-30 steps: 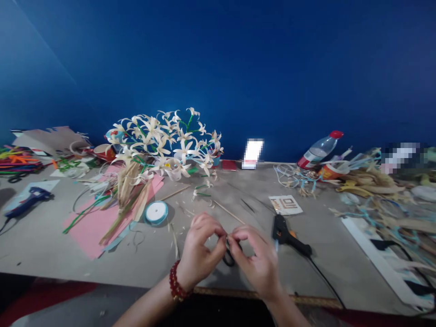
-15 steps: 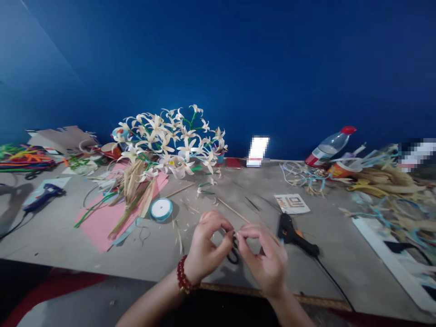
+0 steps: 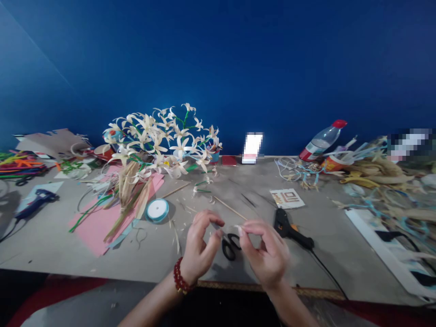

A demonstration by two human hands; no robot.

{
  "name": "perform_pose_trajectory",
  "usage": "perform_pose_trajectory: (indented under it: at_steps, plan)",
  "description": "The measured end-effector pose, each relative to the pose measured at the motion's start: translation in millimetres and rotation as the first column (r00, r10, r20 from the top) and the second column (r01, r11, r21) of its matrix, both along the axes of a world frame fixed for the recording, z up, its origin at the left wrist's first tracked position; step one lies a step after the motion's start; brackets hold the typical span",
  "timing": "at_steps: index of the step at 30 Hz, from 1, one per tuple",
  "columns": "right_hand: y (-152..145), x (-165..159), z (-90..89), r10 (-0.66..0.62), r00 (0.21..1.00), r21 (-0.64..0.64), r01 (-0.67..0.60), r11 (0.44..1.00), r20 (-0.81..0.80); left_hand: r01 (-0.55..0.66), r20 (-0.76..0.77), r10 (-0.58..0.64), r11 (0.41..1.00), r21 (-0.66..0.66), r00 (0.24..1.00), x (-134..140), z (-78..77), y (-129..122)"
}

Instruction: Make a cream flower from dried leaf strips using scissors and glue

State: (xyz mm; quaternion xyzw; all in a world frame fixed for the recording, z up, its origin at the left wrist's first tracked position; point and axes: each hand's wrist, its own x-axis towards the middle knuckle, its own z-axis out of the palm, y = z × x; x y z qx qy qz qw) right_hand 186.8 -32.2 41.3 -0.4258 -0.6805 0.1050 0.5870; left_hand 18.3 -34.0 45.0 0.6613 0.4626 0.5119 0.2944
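Between thumb and forefinger, my right hand (image 3: 265,252) pinches a tiny pale piece (image 3: 237,227), too small to name. My left hand (image 3: 202,243), with a red bead bracelet (image 3: 181,277) on the wrist, is apart from it, thumb and fingers separated with nothing visible between them. Black-handled scissors (image 3: 229,250) lie on the table between and beneath my hands, their blades partly hidden. Just beyond my hands rests a thin wooden stick (image 3: 230,208). A black glue gun (image 3: 289,229) lies to the right of my right hand.
White artificial flowers (image 3: 163,136) stand at the back left. Dried husks (image 3: 127,188) lie on pink paper (image 3: 90,231) beside a ribbon spool (image 3: 157,210). A blue glue gun (image 3: 37,202) is far left. At right are a bottle (image 3: 322,141), a white card (image 3: 287,198) and a power strip (image 3: 378,254).
My fingertips, together before, have come apart. The left hand's thumb and forefinger have opened, and the pale piece shows in my right pinch. The view has shifted slightly to the right.
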Motion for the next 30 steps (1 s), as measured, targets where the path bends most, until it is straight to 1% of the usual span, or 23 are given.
perform_pose_trajectory:
  at_steps: [1,3,5,6,9,12,14,15,17,19,22,24,27,30]
  plan:
    - [0,-1,1.1,0.017,1.000,-0.004,-0.017,1.000,0.000,0.042,0.000,-0.042,0.999,0.005,0.999,3,5.0,0]
    - [-1,-5,3.2,0.036,0.999,-0.014,-0.036,0.999,-0.004,0.076,-0.004,-0.076,0.997,0.015,0.997,9,13.6,1]
    - [-1,-7,4.5,0.037,0.999,-0.008,-0.037,0.999,-0.007,0.062,0.019,-0.062,0.998,0.024,0.998,16,17.3,2]
    - [-2,-8,4.7,0.034,0.999,0.000,-0.034,0.999,-0.007,0.049,0.039,-0.050,0.998,0.026,0.998,18,16.7,3]
    - [-2,-7,4.3,0.015,1.000,0.028,-0.015,1.000,0.004,0.022,0.086,-0.023,1.000,0.016,0.996,19,6.4,3]
    - [-1,-2,4.0,-0.047,0.999,0.055,0.047,0.997,0.000,-0.037,0.122,0.042,0.998,-0.043,0.992,13,-7.2,3]
    - [0,1,4.4,-0.070,0.998,0.073,0.070,0.995,-0.007,-0.059,0.144,0.071,0.995,-0.082,0.987,9,-10.3,3]
    - [0,1,4.7,-0.063,0.998,0.080,0.063,0.995,-0.004,-0.050,0.139,0.060,0.996,-0.079,0.988,7,-9.0,2]
    - [1,0,5.7,-0.028,1.000,0.084,0.027,0.996,0.005,-0.006,0.090,0.008,1.000,-0.017,0.996,7,-1.3,1]
    - [2,-3,6.6,0.012,1.000,0.078,-0.013,0.997,0.005,0.032,0.015,-0.033,0.996,0.081,0.999,10,9.8,1]
    - [1,-8,7.4,0.043,0.999,0.066,-0.043,0.997,0.003,0.022,-0.068,-0.010,0.983,0.180,0.998,16,21.0,4]
    - [1,-8,7.7,0.046,0.999,0.076,-0.048,0.996,0.020,-0.002,-0.104,0.025,0.975,0.222,0.994,16,20.2,7]
    - [1,-4,8.6,0.007,1.000,0.113,-0.009,0.994,0.019,-0.067,-0.125,0.105,0.959,0.277,0.987,8,10.5,11]
    - [1,0,10.0,-0.042,0.999,0.139,0.043,0.989,-0.007,-0.153,-0.114,0.189,0.951,0.268,0.975,-3,5.6,13]
